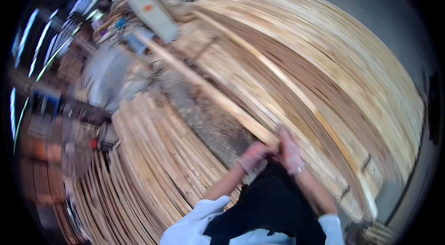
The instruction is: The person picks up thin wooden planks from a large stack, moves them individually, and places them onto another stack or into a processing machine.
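A long, narrow wooden plank [208,91] runs from my hands away toward the far left. Its near end lies close to my body, between both hands. Wearing a pale glove, my left hand [256,155] is closed around the left side of that end. On the other side my right hand [290,151], gloved as well, grips the same end with its thumb side up. Motion blur smears the fingers of both hands. The plank's far end is blurred among the clutter there.
A large stack of boards [324,36] spreads along the right, with a loose strip [278,76] lying across it. Several rows of planks [157,152] lie at the left. A pale upright box [152,11] stands beyond. Sawdust-strewn ground [204,115] separates the stacks.
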Motion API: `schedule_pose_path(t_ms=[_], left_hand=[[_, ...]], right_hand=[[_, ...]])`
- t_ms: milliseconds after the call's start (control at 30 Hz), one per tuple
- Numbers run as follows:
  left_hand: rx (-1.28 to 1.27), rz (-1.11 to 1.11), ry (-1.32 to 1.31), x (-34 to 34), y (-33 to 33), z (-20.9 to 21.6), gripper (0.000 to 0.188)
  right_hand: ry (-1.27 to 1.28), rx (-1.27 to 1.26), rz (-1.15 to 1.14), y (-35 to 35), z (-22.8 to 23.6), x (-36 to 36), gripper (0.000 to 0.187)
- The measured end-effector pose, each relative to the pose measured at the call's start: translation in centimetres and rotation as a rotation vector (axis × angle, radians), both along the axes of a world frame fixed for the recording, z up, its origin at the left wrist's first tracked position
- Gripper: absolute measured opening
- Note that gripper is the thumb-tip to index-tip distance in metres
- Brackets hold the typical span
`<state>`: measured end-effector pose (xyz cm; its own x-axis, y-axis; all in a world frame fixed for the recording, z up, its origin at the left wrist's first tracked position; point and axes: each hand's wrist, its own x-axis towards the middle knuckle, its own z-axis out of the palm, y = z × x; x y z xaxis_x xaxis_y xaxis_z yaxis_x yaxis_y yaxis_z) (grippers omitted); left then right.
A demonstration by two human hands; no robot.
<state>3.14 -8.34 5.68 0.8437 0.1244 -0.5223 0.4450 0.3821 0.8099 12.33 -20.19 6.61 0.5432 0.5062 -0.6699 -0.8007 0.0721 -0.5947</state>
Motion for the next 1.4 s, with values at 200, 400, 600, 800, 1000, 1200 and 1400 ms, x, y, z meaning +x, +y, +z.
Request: schedule_pose_path(t_ms=[200,400,600,800,1000,1200,1400], left_hand=[[-0.188,0.601,-0.044,-2.3,7.0,-8.0,0.02],[-0.461,0.81,-0.181,-2.9,2.2,-7.9,0.025],[-0.49,0.716,0.22,1.7,-2.9,-15.1,0.021],[-0.588,0.513,0.316,11.1,-13.4,-9.8,0.019],[-0.506,0.571,0.359,11.9,-13.9,-9.1,0.021],[-0.736,0.515,0.287,11.1,-12.6,-13.3,0.046],[-0.875,0.451,0.055,12.4,-13.3,-15.4,0.065]], right_hand=[[-0.552,-0.213,0.587,-4.5,-2.2,1.4,0.051],[-0.817,-1.015,0.848,-25.5,-11.9,6.6,0.065],[-0.842,-1.661,0.658,-46.7,-19.7,12.2,0.039],[-0.54,-1.71,0.79,-53.0,-21.1,13.8,0.042],[-0.471,-1.621,0.662,-50.2,-16.0,14.7,0.035],[-0.741,-1.576,1.138,-51.5,-14.3,9.1,0.03],[-0.458,-1.177,1.33,-48.4,-5.5,0.2,0.049]])
